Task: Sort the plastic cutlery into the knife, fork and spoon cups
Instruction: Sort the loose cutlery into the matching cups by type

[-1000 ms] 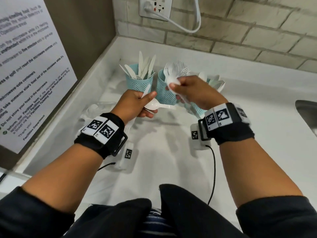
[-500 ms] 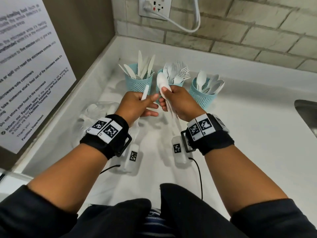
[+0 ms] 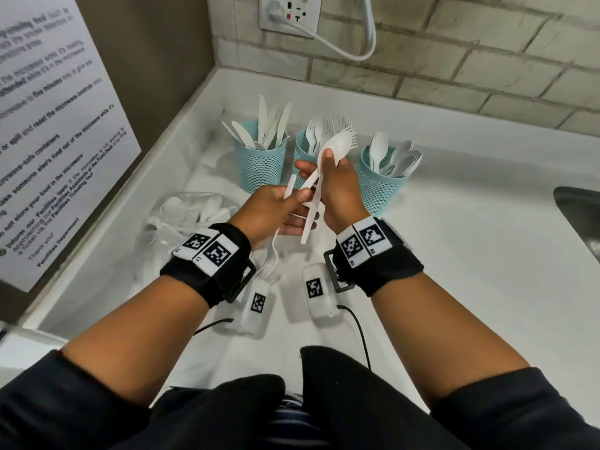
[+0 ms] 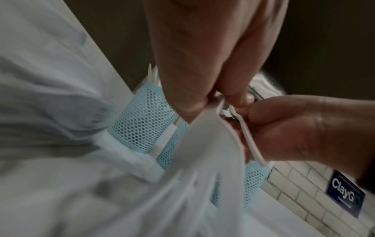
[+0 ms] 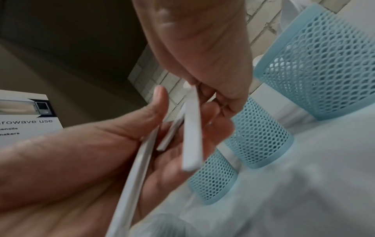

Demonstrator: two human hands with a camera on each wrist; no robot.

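Three teal mesh cups stand in a row: the knife cup (image 3: 263, 164), the fork cup (image 3: 303, 147) and the spoon cup (image 3: 380, 190). In front of the fork cup my right hand (image 3: 324, 170) pinches a white spoon (image 3: 337, 147), bowl up, its handle (image 5: 191, 128) slanting down. A second white handle lies beside it; which hand holds it I cannot tell. My left hand (image 3: 292, 206) grips a white fork (image 3: 290, 185) with its tines (image 4: 194, 176) hanging down. The two hands touch.
A clear bag of white cutlery (image 3: 191, 209) lies on the white counter (image 3: 454, 271) at the left, under a notice (image 3: 48, 141) on the side wall. A sink edge (image 3: 578, 222) shows at the right. A socket and cable (image 3: 324, 37) are on the brick wall.
My right hand came back from the cups to my left hand, took the spoon out of it and now holds it bowl up. The left hand keeps the fork.
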